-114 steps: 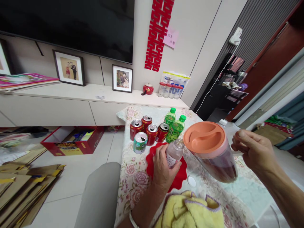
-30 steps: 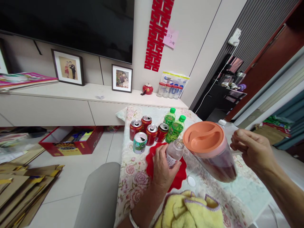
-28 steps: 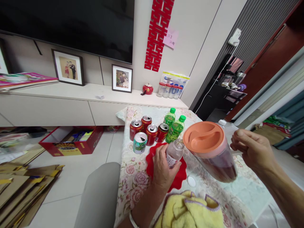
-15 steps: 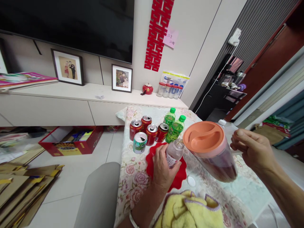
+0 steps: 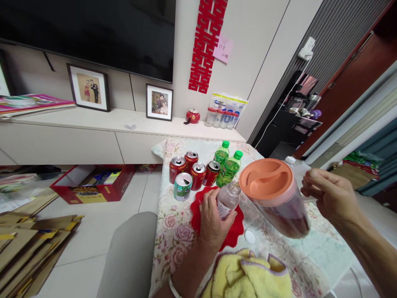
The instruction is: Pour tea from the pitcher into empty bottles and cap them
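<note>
Little was displaced since the earlier frame: only the view was shifted slightly, while the pitcher [image 5: 279, 211] and the clear bottle [image 5: 228, 195] were kept in nearly the same position. The pitcher, fitted with an orange lid [image 5: 266, 178] and part-filled with dark reddish liquid, was held tilted by the right hand [image 5: 328, 192], with its fingers curled around the translucent handle. The bottle was gripped by the left hand [image 5: 213, 215], fingers and thumb being wrapped around its labelled body. Its open mouth was located just beside the lid, above the scalloped red mat [image 5: 234, 236]; whether the mat was touched by the base could not be told. On the worktop [image 5: 328, 244], a white cap [image 5: 249, 236] was positioned between the mat and a crumpled yellow cloth [image 5: 248, 277]. Four red cans [image 5: 177, 171], one green can [image 5: 182, 188] and two green-capped bottles [image 5: 228, 171] were arranged upright beyond the mat.
</note>
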Demonstrator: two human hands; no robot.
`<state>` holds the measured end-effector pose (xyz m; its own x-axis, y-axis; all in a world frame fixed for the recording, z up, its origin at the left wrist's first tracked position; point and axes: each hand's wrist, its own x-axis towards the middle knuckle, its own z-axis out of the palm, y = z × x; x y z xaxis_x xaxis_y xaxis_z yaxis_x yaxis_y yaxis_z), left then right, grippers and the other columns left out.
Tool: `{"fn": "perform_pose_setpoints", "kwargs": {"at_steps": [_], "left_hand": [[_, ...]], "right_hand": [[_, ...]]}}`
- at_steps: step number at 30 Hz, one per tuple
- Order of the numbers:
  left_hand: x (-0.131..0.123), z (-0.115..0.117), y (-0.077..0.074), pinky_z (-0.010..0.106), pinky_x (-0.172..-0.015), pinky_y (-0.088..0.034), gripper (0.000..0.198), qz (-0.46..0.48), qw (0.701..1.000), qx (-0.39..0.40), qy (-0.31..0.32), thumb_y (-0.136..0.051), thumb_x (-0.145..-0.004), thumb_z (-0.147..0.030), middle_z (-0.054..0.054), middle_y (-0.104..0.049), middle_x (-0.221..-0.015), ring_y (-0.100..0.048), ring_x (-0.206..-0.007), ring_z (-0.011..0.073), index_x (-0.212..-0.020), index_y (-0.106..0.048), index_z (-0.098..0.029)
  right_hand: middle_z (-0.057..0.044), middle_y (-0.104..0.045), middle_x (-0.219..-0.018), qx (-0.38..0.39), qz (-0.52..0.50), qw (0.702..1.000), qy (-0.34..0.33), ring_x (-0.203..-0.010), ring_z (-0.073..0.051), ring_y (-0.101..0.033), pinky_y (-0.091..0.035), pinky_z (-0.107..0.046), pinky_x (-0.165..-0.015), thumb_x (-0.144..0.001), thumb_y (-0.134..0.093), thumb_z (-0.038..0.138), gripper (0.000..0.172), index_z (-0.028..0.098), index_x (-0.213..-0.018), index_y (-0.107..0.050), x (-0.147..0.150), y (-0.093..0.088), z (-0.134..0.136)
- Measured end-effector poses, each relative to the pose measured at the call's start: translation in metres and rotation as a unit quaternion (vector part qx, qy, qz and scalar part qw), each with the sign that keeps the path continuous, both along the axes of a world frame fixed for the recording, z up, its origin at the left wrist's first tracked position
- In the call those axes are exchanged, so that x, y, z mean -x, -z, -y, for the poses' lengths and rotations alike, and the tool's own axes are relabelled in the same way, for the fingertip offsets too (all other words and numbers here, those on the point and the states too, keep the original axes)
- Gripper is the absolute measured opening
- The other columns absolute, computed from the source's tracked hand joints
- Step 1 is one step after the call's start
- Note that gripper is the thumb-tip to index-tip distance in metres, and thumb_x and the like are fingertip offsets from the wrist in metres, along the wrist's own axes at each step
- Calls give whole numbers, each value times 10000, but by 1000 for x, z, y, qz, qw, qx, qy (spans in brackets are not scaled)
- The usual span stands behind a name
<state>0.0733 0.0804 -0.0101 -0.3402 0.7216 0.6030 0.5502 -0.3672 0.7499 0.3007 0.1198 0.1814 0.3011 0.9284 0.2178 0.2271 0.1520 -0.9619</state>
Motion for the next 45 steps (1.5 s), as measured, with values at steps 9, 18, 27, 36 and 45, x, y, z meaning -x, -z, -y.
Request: {"fn": "perform_pose_setpoints", "kwargs": {"at_steps": [9,18,27,36,45], "left_hand": [[0,0,1,532,-946,-569,857,-1,1000,-1,-1,-867,-629,-88,149,-647,-1271,-665,-1165,359,-1369,-455,-219],[0,-1,1,538,-952,-568,865,5,1000,-3,2,-871,-624,-81,147,-643,-1270,-662,-1167,360,-1369,-452,-221],[0,0,1,534,-960,-562,853,3,1000,-2,4,-861,-640,-92,150,-638,-1280,-655,-1182,360,-1376,-449,-219],[-1,0,0,534,-955,-570,845,5,1000,-2,0,-863,-635,-88,145,-646,-1268,-661,-1172,355,-1366,-458,-218],[-1,0,0,522,-954,-569,829,5,1000,0,-2,-858,-638,-92,146,-652,-1266,-665,-1170,350,-1361,-471,-209]], "right_hand": [[43,-481,-525,0,-3,1000,8,-483,-91,-417,-387,-244,-481,-375,-970,655,565,211,-550,-666,-3,1,-1],[47,-478,-515,1,-7,1000,10,-473,-89,-425,-393,-242,-474,-349,-976,649,573,208,-537,-662,-2,0,-2],[51,-476,-516,0,-4,1000,11,-471,-90,-422,-411,-246,-478,-351,-974,652,568,214,-550,-673,-2,0,-1],[48,-465,-510,-5,2,1000,1,-470,-88,-397,-392,-251,-469,-391,-970,640,552,207,-542,-664,-2,-1,-1],[41,-496,-537,1,1,1000,4,-489,-90,-442,-407,-239,-480,-371,-974,644,565,202,-547,-670,-1,-2,0]]}}
